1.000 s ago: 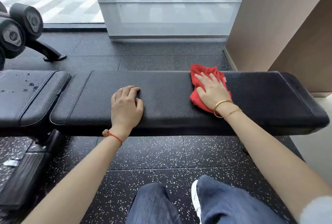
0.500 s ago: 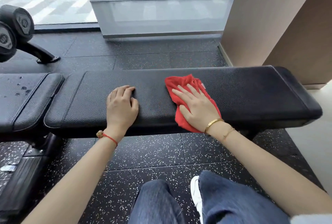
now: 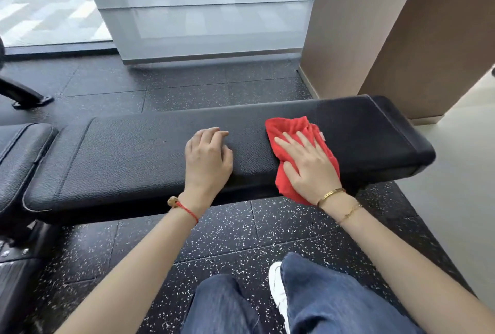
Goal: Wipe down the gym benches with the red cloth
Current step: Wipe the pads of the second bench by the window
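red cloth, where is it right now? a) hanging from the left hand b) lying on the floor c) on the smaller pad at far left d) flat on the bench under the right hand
d: the right hand presses the red cloth flat on the bench.

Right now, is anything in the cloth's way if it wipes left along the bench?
Yes: the left hand rests on the black padded bench, directly left of the red cloth under the right hand.
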The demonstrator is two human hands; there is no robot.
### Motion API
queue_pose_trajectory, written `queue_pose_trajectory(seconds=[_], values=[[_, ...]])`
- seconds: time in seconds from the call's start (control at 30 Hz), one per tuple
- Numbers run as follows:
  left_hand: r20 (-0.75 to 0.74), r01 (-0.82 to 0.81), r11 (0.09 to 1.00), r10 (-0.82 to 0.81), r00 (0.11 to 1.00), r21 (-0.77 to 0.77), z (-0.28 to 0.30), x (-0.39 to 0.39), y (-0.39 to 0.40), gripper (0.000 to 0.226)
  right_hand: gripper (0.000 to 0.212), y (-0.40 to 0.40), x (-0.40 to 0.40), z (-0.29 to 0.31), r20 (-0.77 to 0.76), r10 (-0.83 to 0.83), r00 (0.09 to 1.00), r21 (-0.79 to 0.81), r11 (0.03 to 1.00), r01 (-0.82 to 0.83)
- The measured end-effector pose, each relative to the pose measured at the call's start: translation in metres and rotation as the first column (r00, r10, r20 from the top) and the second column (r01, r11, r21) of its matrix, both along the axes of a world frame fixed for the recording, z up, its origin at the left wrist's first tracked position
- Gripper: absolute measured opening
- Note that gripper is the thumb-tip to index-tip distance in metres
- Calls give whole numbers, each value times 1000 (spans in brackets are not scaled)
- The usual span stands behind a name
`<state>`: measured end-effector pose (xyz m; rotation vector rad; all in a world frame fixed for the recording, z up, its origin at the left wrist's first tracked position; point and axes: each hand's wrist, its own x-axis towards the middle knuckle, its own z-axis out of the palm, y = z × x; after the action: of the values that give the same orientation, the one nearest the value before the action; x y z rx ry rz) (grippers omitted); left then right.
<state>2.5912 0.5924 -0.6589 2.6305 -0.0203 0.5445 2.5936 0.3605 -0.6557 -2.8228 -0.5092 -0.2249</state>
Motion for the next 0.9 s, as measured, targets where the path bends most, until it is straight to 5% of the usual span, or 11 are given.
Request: queue_pose_trajectory(seconds=[0.23, 0.4, 0.73, 0.9], values=[[-20, 3, 994, -1, 1000, 109, -16, 6, -11, 37, 55, -84, 1, -2, 49, -258, 965, 33, 966, 257], [-16, -27, 990, 30, 999, 140, -16, 5, -17, 38, 50, -95, 57, 7, -80, -467, 881, 26, 882, 470], [-13, -48, 990, 50, 999, 135, -18, 5, -17, 37, 56, 5, 42, 5, -85, 24, 996, -36, 999, -27], [-28, -33, 991, 37, 999, 132, -19, 5, -15, 38, 58, -59, 34, 1, -37, -132, 991, 7, 991, 132]])
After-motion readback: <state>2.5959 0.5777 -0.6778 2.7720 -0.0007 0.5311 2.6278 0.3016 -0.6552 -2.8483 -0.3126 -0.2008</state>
